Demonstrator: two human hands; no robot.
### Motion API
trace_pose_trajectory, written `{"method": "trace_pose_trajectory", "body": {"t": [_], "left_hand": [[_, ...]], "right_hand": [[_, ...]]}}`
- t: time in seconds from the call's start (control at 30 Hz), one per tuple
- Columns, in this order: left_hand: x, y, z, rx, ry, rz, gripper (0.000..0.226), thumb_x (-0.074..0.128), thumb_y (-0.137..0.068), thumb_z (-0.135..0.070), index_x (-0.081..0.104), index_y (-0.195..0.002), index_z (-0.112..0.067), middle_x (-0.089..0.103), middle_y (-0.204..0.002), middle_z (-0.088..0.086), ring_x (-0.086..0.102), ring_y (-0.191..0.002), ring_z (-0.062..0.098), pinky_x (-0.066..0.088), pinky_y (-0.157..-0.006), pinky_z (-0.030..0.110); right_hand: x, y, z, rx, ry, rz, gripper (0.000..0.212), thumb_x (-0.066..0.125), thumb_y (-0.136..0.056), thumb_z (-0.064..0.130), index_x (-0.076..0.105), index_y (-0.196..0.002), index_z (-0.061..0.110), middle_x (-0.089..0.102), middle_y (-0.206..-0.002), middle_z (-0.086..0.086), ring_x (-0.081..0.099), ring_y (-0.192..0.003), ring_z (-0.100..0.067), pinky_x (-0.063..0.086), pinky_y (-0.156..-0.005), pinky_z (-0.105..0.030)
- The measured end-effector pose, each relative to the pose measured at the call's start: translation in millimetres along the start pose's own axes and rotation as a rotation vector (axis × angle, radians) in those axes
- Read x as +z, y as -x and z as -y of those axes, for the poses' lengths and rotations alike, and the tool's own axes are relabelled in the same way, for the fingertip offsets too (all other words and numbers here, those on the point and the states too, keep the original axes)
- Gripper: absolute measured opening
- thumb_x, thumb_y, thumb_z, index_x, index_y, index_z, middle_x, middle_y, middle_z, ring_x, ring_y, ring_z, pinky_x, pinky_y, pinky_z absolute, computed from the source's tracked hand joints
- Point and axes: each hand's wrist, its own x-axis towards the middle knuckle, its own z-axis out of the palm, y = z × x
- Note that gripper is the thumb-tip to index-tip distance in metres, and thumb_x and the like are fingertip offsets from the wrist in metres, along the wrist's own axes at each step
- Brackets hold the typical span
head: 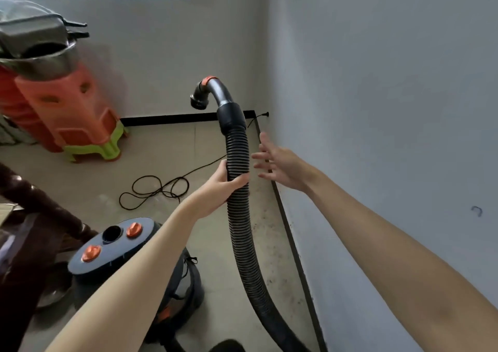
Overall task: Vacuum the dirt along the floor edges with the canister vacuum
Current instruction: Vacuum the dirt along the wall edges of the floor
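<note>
A black ribbed vacuum hose point(239, 217) rises from the bottom of the view, held upright. My left hand point(221, 187) is wrapped around it about a third of the way down. The hose ends in a curved grey handle with an orange ring and a round nozzle end point(200, 99) pointing left and down. My right hand point(280, 163) hovers just right of the hose, fingers spread, touching nothing. The canister vacuum point(118, 241), dark with two orange knobs and an open round port on its lid, stands on the floor at lower left. Dirt specks point(272, 233) lie along the black baseboard on the right.
A white wall point(377, 109) runs close on the right. Stacked orange and green plastic stools point(70, 114) stand at the back left under a metal basin. A black power cord point(153, 190) loops on the floor toward the corner. Dark wooden furniture point(32, 217) is at left.
</note>
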Motion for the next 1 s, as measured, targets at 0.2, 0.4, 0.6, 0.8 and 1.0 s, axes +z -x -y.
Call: {"method": "trace_pose_trajectory", "body": {"t": [0.2,0.4,0.6,0.8,1.0], "left_hand": [[12,-14,5,0.018,-0.208,0.057,0.039,0.057,-0.093,-0.011,0.036,-0.126,-0.011,0.055,-0.104,0.008,0.058,-0.096,0.021,0.05,-0.094,0.045],[-7,-38,12,-0.023,-0.336,0.164,0.052,0.06,-0.09,-0.01,0.031,-0.132,-0.019,0.055,-0.112,0.01,0.059,-0.108,0.027,0.049,-0.096,0.044],[-47,-88,18,-0.112,-0.329,0.295,0.048,0.062,-0.09,-0.009,0.04,-0.131,-0.018,0.058,-0.117,-0.001,0.061,-0.105,0.016,0.052,-0.09,0.031],[-141,-166,5,-0.18,-0.339,0.057,0.031,0.045,-0.1,-0.026,0.053,-0.127,-0.014,0.065,-0.113,0.001,0.065,-0.099,0.018,0.05,-0.091,0.032],[-216,-210,16,-0.148,-0.449,-0.221,0.028,0.045,-0.099,-0.023,0.056,-0.123,-0.015,0.065,-0.111,0.002,0.062,-0.096,0.016,0.048,-0.086,0.03]], "right_hand": [[2,-43,35,-0.033,-0.127,0.076,0.058,0.043,-0.096,0.056,0.057,-0.11,0.001,0.058,-0.083,-0.008,0.057,-0.073,-0.02,0.05,-0.071,-0.032],[-8,-98,51,0.043,-0.25,0.059,0.051,0.055,-0.091,0.056,0.051,-0.097,0.005,0.057,-0.078,-0.011,0.06,-0.065,-0.025,0.055,-0.064,-0.034],[0,-150,58,-0.067,-0.091,-0.021,0.028,0.061,-0.094,0.029,0.052,-0.099,0.004,0.061,-0.07,-0.007,0.062,-0.061,-0.021,0.055,-0.063,-0.033],[23,-229,23,-0.026,0.308,-0.129,0.03,0.059,-0.094,0.041,0.057,-0.091,0.011,0.066,-0.075,-0.006,0.064,-0.066,-0.018,0.056,-0.07,-0.033],[64,-283,-5,0.03,0.373,-0.206,0.036,0.055,-0.094,0.048,0.057,-0.084,0.013,0.066,-0.068,-0.001,0.063,-0.061,-0.013,0.055,-0.071,-0.032]]}}
